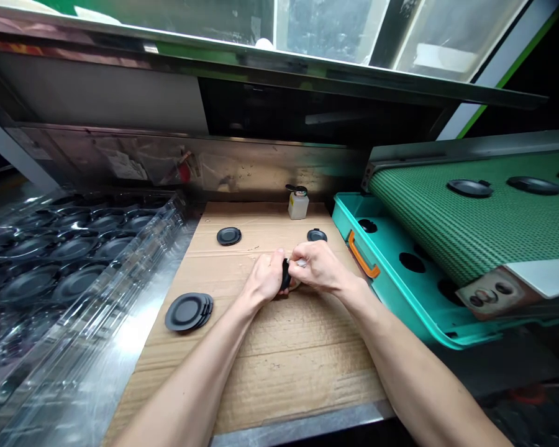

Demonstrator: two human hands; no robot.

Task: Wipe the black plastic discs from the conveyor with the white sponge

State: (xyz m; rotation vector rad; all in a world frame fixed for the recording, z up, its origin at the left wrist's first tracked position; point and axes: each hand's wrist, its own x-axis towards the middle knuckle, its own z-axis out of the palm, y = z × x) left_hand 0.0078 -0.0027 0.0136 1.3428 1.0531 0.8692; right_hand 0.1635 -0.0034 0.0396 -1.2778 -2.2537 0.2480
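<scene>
The left grip [266, 276] was closed around a black disc [285, 275], which stood tilted on its edge between the two hands, above the cardboard sheet [284, 372]. The right grip [323, 264] was narrow and pinched a small white piece [301, 263] close against this disc; what the piece was, I could not tell. Just beyond the right grip lay a second disc [317, 234]; beyond the left grip, to its left, lay a third disc [228, 236]. Nearer and left of the left grip was a fanned stack of discs [185, 311]. Farther ahead of both stood a small bottle [299, 205]. To the right of the right grip were a teal bin [395, 304] and a green conveyor [423, 217]; far left, clear trays [116, 270] with discs rested on the metal bench [135, 329].
</scene>
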